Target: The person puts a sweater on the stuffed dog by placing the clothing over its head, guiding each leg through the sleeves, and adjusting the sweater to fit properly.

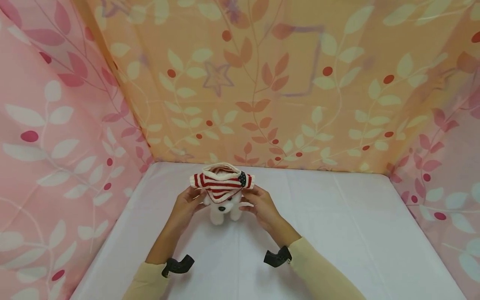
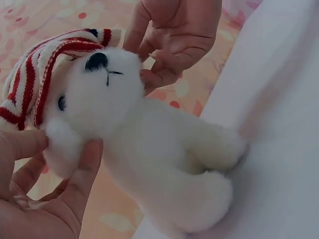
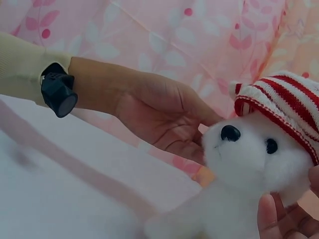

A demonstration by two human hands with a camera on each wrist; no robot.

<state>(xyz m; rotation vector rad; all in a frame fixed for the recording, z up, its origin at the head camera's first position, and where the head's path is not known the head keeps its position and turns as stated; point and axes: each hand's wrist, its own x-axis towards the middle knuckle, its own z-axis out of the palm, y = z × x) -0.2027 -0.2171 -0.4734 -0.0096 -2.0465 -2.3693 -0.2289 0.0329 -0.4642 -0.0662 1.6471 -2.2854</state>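
A white plush dog [image 1: 217, 214] with a black nose is upright on the table. Over the top of its head lies a small red-and-white striped knit sweater [image 1: 221, 185], with a dark dotted patch, short sleeves to the sides and the neck opening up. My left hand [image 1: 187, 204] holds one side of the head; in the left wrist view, thumb and fingers of that left hand [image 2: 55, 199] pinch the floppy ear [image 2: 65, 144]. On the opposite side, my right hand [image 1: 262, 204] grips the head beneath the sweater's edge; the right fingers [image 3: 269, 214] also show in the right wrist view.
A white cloth covers the table [image 1: 337, 233]. Behind it hangs an orange leaf-patterned curtain [image 1: 255, 83], with pink leaf-patterned curtains [image 1: 56, 166] at both sides. Each wrist carries a black camera [image 1: 180, 264] by the cream sleeve.
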